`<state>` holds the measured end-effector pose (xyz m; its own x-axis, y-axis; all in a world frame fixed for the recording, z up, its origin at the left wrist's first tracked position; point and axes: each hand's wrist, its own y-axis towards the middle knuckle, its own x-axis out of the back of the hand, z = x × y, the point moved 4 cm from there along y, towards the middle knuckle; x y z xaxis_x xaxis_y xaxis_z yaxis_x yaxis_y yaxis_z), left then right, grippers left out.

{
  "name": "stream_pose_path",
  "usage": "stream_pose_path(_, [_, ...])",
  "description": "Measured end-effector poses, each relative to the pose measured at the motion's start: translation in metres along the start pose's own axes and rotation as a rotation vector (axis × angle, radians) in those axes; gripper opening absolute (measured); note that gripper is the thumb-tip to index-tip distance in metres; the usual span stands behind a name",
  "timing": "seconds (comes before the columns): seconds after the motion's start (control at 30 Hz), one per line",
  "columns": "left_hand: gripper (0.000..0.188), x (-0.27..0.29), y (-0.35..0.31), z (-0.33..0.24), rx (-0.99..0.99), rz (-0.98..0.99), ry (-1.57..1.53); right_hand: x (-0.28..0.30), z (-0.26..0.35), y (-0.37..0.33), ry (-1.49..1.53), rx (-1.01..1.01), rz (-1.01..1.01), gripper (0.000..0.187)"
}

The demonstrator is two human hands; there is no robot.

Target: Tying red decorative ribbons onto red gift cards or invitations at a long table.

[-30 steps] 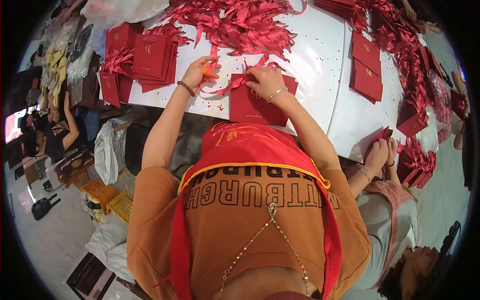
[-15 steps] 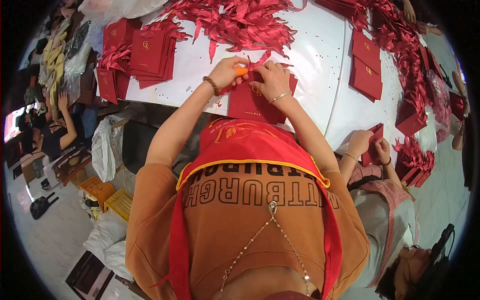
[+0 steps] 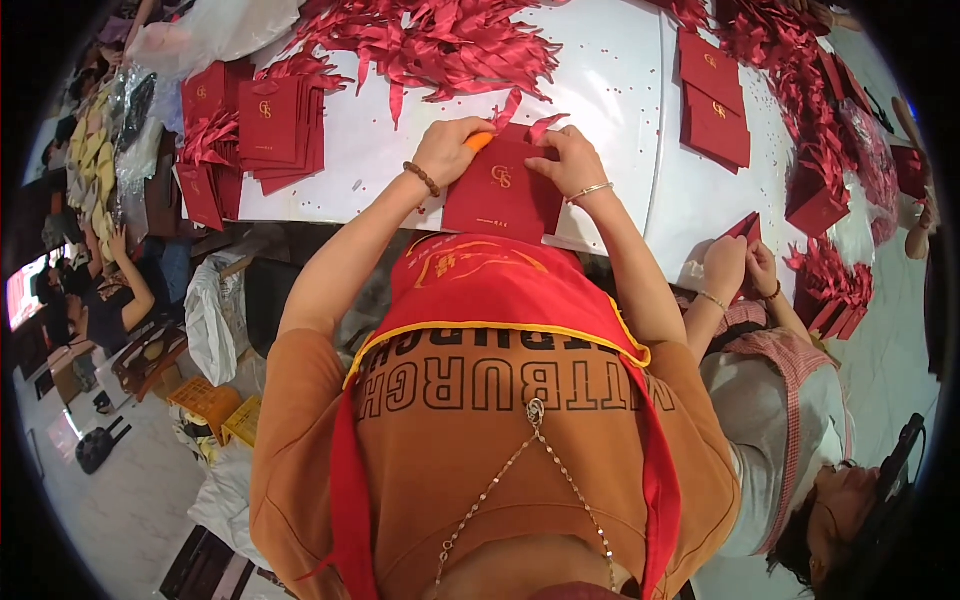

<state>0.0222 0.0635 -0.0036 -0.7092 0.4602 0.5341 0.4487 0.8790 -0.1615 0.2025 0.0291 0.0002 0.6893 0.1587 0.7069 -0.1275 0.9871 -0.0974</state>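
A red paper gift bag point(image 3: 500, 190) with a gold emblem lies at the table's near edge in front of me. My left hand point(image 3: 445, 152) is closed at its upper left corner, with a small orange object point(image 3: 479, 142) in the fingers; its kind is partly hidden. My right hand point(image 3: 574, 164) grips the bag's upper right edge, thumb on the front face. Red ribbon point(image 3: 510, 106) rises from the bag's top edge, and another ribbon end point(image 3: 545, 125) runs toward my right fingers.
A heap of red ribbons point(image 3: 430, 45) covers the far table. Stacked red bags stand at left point(image 3: 275, 130) and right point(image 3: 715, 105). A co-worker's hands point(image 3: 740, 268) fold a red piece at my right. Tiny red bits dot the white tabletop point(image 3: 610, 100).
My hands have moved apart. The right one has gone from the ribbon at the bag's top middle to its right edge, so more of the front shows. The whole view has shifted slightly.
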Motion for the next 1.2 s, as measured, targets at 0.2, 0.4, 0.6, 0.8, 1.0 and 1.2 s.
stream_pose_path(0.2, [0.015, -0.018, -0.01, -0.025, -0.293, -0.17, 0.163, -0.008, -0.018, 0.003, 0.169, -0.102, 0.043, 0.029])
stream_pose_path(0.4, [0.01, -0.031, -0.013, -0.031, -0.216, -0.221, 0.174, -0.011, -0.02, 0.002, 0.312, -0.102, 0.066, 0.032])
stream_pose_path(0.6, [0.011, -0.041, -0.013, -0.027, -0.175, -0.242, 0.194, -0.011, -0.021, 0.0, 0.33, -0.111, 0.084, 0.03])
stream_pose_path(0.8, [0.012, -0.046, -0.004, -0.011, 0.041, -0.162, 0.077, -0.012, -0.02, -0.004, 0.403, -0.157, 0.092, 0.03])
stream_pose_path(1.0, [0.013, -0.042, 0.007, -0.006, 0.319, 0.044, -0.136, -0.018, -0.018, -0.008, 0.501, -0.239, 0.123, 0.026])
stream_pose_path(1.2, [0.014, -0.045, 0.002, -0.037, -0.103, -0.14, 0.565, -0.019, -0.018, -0.009, 0.351, -0.084, -0.006, 0.026])
